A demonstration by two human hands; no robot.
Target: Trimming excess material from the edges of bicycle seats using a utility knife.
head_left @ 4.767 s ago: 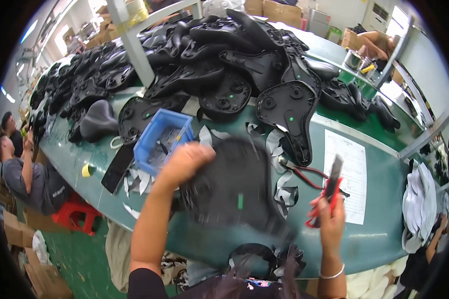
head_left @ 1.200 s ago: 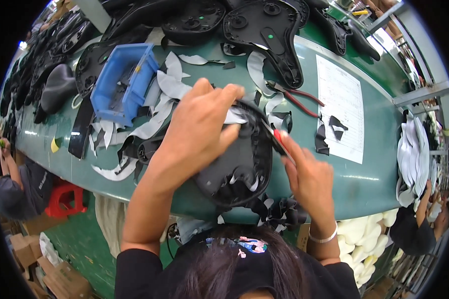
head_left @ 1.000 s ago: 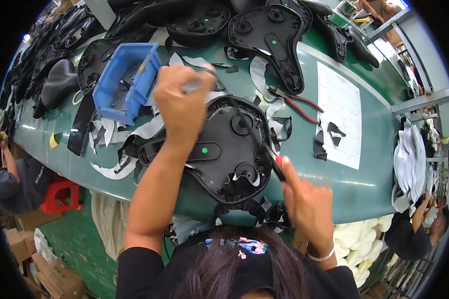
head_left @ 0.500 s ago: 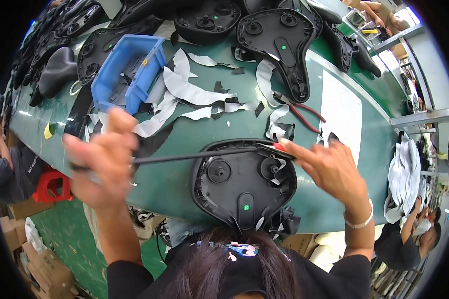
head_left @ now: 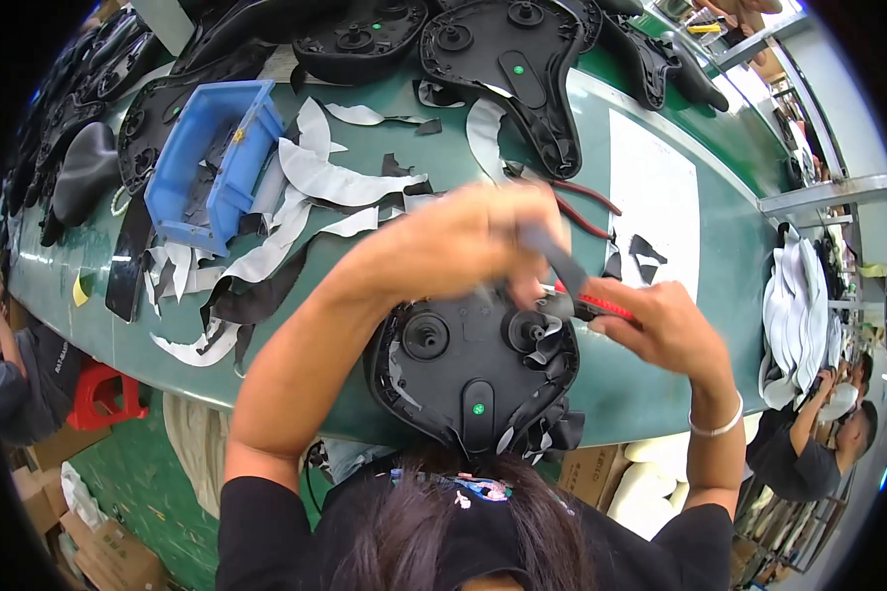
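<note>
An upturned black bicycle saddle (head_left: 426,379) lies at the table's front edge, its hollow underside facing up and trimmed edging hanging at its lower right. My left hand (head_left: 493,241), smeared by motion, is closed above the saddle's far rim. A dark strip of cover material (head_left: 552,258) runs from its fingers toward the other hand. My right hand (head_left: 665,325) grips a red and black utility knife (head_left: 603,301) beside the saddle's upper right rim. The blade end lies close to the left fingers, and I cannot make out whether it touches the strip.
Red-handled pincers (head_left: 591,209) lie beyond my hands beside a white sheet (head_left: 655,187). White and black offcuts (head_left: 330,175) are strewn left of them, near a blue bin (head_left: 229,182). More upturned saddles (head_left: 508,79) crowd the far side. Other people (head_left: 808,448) sit at the edges.
My left hand has swung from the far left over to the saddle's far rim, near the knife. The long strip stretched across the saddle no longer shows stretched. The view has shifted slightly.
</note>
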